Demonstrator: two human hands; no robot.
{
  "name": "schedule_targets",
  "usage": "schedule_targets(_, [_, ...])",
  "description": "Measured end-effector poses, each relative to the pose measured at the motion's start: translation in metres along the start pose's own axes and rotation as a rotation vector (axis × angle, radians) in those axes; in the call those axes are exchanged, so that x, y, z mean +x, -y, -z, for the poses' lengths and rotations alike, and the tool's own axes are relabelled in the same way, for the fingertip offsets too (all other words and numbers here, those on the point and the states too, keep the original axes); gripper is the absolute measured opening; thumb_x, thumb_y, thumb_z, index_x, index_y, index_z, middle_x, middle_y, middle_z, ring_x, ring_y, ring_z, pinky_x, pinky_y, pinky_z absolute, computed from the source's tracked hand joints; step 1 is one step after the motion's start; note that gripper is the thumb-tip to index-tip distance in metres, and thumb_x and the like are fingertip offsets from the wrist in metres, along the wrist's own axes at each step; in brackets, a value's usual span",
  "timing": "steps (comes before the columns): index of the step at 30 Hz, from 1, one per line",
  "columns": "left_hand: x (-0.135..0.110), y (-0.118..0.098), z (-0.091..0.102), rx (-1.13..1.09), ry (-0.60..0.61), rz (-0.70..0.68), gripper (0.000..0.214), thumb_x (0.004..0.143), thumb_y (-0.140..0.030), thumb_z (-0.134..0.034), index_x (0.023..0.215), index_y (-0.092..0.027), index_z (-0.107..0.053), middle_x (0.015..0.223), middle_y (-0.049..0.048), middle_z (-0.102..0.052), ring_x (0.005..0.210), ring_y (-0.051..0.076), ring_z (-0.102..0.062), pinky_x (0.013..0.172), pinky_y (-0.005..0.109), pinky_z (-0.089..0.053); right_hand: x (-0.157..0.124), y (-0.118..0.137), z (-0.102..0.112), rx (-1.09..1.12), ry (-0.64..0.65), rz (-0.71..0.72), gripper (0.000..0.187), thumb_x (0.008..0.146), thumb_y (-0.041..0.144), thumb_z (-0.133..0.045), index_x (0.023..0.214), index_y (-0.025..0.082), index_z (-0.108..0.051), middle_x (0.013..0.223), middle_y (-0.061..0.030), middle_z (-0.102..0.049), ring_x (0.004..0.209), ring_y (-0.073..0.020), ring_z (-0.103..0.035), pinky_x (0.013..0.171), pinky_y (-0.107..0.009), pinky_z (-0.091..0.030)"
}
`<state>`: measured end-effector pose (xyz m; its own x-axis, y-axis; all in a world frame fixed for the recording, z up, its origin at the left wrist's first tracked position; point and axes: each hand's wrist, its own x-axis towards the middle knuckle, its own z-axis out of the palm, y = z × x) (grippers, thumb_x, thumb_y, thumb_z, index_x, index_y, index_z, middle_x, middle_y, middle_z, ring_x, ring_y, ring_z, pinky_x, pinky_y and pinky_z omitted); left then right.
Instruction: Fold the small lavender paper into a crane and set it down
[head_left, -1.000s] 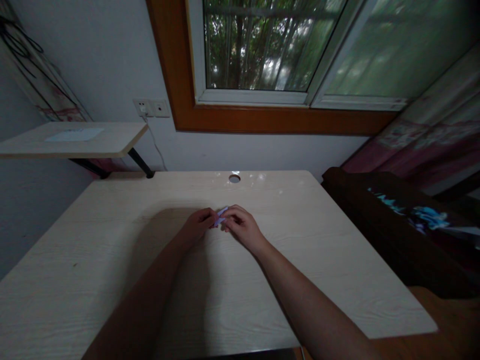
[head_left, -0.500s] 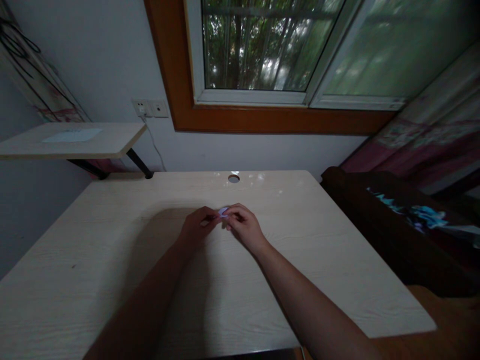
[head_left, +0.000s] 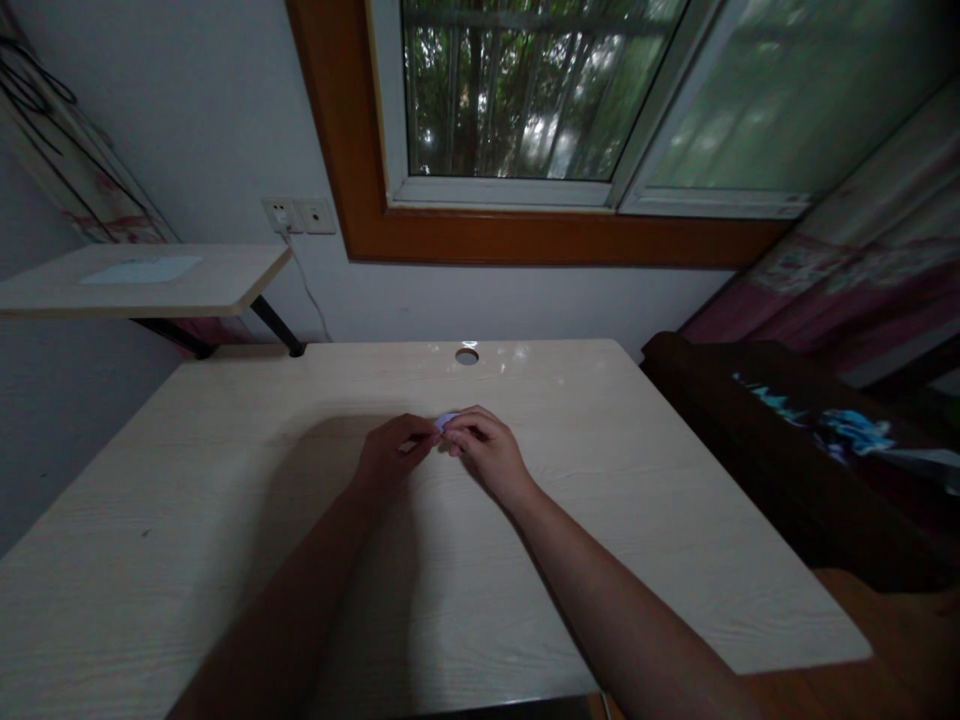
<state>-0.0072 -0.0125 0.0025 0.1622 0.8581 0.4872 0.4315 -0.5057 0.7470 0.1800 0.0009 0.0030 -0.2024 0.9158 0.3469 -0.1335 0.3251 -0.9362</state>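
Observation:
Just above the middle of the pale wood-grain desk, a small light-purple piece, perhaps folded paper, is pinched between both hands. My left hand grips its left side, thumb and forefinger together. From the right, my right hand is closed on the same piece, its fingers bent over the top and hiding much of it. The fingertips of the two hands nearly meet. The piece's exact shape is too small and covered to make out.
Behind the hands is a round cable hole in the desk. A raised shelf with a paper sheet stands at the back left. To the right is a dark wooden bench with blue-green items. The window lies beyond.
The fingertips have shifted slightly around the purple piece, and its visible part looks a little different. Both arms stay in nearly the same place.

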Motion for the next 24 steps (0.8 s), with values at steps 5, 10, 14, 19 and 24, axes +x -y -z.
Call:
schedule_targets(5, [0.0, 0.001, -0.001, 0.008, -0.006, 0.006, 0.01, 0.086, -0.03, -0.064, 0.086, -0.022, -0.07, 0.085, 0.0036, -0.073, 0.078, 0.016, -0.068, 0.073, 0.026, -0.054, -0.001, -0.002, -0.003, 0.062, -0.022, -0.054, 0.013, 0.082, 0.034, -0.072, 0.083, 0.021, -0.072, 0.086, -0.0024, -0.065, 0.061, -0.0114, -0.063, 0.059, -0.027, -0.053])
schedule_targets(10, [0.002, -0.002, -0.001, 0.004, -0.029, -0.014, 0.009, 0.084, -0.029, -0.066, 0.084, -0.022, -0.071, 0.085, 0.0037, -0.074, 0.079, 0.016, -0.068, 0.074, 0.027, -0.054, -0.002, -0.004, -0.008, 0.157, -0.03, -0.132, 0.016, 0.082, 0.035, -0.072, 0.086, 0.02, -0.067, 0.077, -0.0013, -0.068, 0.065, -0.0132, -0.063, 0.065, -0.029, -0.052])
schedule_targets(14, [0.0, -0.004, -0.001, -0.065, -0.004, 0.057, 0.013, 0.085, -0.032, -0.067, 0.086, -0.02, -0.071, 0.085, 0.0047, -0.074, 0.077, 0.017, -0.069, 0.073, 0.027, -0.055, -0.001, -0.005, -0.008, 0.123, -0.042, -0.114, 0.015, 0.083, 0.035, -0.07, 0.085, 0.02, -0.066, 0.076, -0.0007, -0.066, 0.068, -0.0135, -0.061, 0.067, -0.028, -0.05])
schedule_targets(19, [-0.002, -0.001, -0.002, -0.284, 0.043, 0.231, 0.023, 0.088, -0.04, -0.063, 0.089, -0.017, -0.067, 0.081, 0.0052, -0.074, 0.074, 0.017, -0.071, 0.071, 0.028, -0.056, -0.001, -0.006, -0.004, 0.035, -0.003, -0.032, 0.015, 0.088, 0.035, -0.065, 0.085, 0.021, -0.066, 0.081, -0.0019, -0.063, 0.073, -0.0146, -0.06, 0.071, -0.029, -0.048])
schedule_targets(24, [0.0, 0.002, -0.008, -0.587, 0.026, 0.352, 0.03, 0.081, -0.039, -0.073, 0.091, -0.018, -0.055, 0.077, 0.002, -0.072, 0.071, 0.018, -0.072, 0.073, 0.032, -0.059, 0.0, -0.002, 0.002, -0.174, 0.035, 0.064, 0.014, 0.089, 0.035, -0.064, 0.086, 0.022, -0.069, 0.089, -0.0041, -0.063, 0.085, -0.0176, -0.06, 0.08, -0.033, -0.047])
